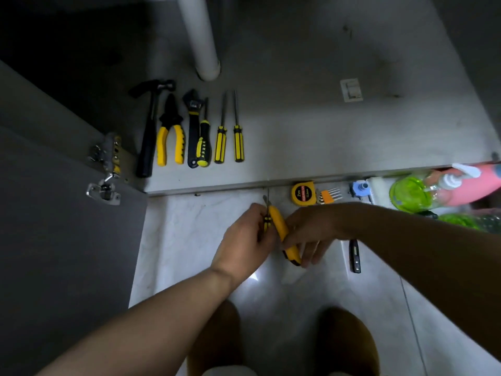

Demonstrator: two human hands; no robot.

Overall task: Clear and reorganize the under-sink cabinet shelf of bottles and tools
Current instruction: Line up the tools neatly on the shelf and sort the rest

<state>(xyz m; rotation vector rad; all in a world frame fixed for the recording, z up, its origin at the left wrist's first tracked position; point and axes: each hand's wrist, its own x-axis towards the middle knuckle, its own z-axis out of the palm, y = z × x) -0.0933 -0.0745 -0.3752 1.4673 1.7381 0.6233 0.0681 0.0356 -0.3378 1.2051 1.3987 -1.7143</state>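
Observation:
On the cabinet shelf (298, 131) tools lie in a row: a hammer (148, 131), yellow pliers (170, 131), an adjustable wrench (193, 123), a thick screwdriver (204, 142) and two slim yellow-black screwdrivers (221, 137) (238, 139). Over the floor in front, my left hand (244, 240) is closed on a small yellow-black screwdriver (267, 221). My right hand (309, 232) grips a yellow utility knife (283, 232). The two hands touch at the tools.
A white drain pipe (202, 36) stands at the shelf's back. A tape measure (302, 194), hex keys (329, 196), a dark tool (354, 256) and green and pink bottles (414, 194) sit on the floor at right. The open door with hinges (107, 169) is at left.

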